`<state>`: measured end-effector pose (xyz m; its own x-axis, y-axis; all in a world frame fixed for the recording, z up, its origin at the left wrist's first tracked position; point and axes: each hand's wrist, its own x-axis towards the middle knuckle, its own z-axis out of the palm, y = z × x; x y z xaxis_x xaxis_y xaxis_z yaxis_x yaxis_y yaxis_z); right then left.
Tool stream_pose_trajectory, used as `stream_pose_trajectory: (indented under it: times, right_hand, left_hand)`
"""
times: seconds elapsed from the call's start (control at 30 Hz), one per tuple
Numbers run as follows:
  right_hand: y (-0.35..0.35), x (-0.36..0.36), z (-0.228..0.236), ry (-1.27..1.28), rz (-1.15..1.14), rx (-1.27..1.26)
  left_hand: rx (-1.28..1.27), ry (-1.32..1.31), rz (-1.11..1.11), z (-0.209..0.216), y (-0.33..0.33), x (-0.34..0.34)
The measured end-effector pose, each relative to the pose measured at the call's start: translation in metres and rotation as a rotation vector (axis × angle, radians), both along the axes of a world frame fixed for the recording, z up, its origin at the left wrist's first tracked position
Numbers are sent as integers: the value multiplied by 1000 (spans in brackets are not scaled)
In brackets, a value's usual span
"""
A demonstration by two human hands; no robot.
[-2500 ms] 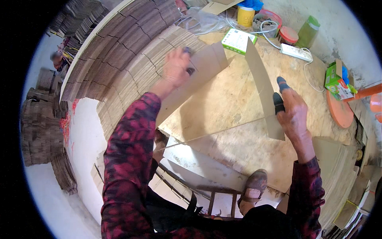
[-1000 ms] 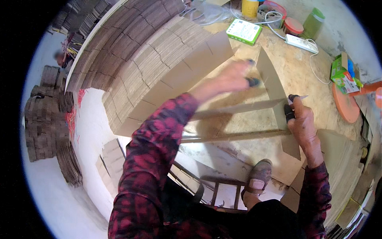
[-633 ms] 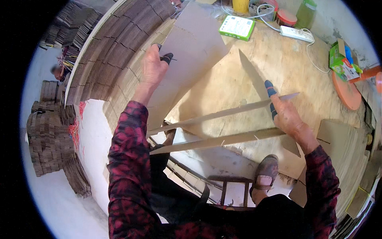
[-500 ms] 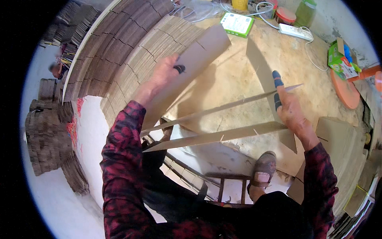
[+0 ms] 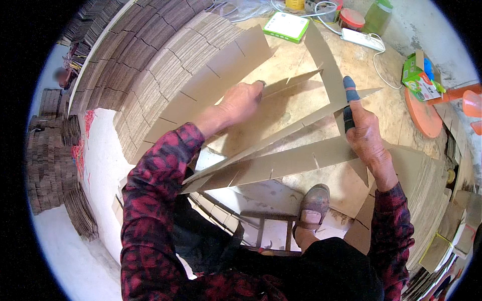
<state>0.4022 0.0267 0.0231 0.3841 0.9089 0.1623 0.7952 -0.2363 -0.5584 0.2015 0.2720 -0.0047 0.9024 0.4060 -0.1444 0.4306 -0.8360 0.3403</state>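
My right hand, with dark covers on its fingers, grips a long, slotted grey-brown cardboard strip standing lengthwise in front of me. Two more slotted strips, an upper one and a lower one, run across from that strip and come together at lower left. Closed and slightly blurred, my left hand pinches another cardboard strip, whose far end reaches the strip in my right hand. Beyond my left hand, a loose flat strip leans along the stacked cardboard; my left fingertips are partly hidden.
Stacked cardboard strips curve along the left, with another stack at right. On the wooden tabletop are a green-and-white box, a power strip, an orange round lid and a green carton. A stool stands below.
My left hand has left the strip beside the stack and moved right, now pinching a strip that reaches the right-hand one. My right hand keeps its grip. The whole view has shifted slightly.
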Motion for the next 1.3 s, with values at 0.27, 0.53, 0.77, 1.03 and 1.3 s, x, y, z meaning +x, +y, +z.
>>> stream_pose_trajectory:
  times: [0.27,0.53,0.77,1.03,1.3]
  right_hand:
    - [-11,9,2,20,26,-39]
    - [-6,-8,4,169,18,-41]
    - [29,-9,-41,59,89,-226]
    - [31,37,-51,-158,243,-120]
    - [21,164,3,-915,-82,-288]
  left_hand:
    - [2,-136,-10,-7,-1,34]
    - [-52,-231,21,-8,-5,65]
    - [-9,-219,53,-12,-6,51]
    - [151,-313,-437,24,-52,-21]
    - [-9,114,-277,45,-130,-145]
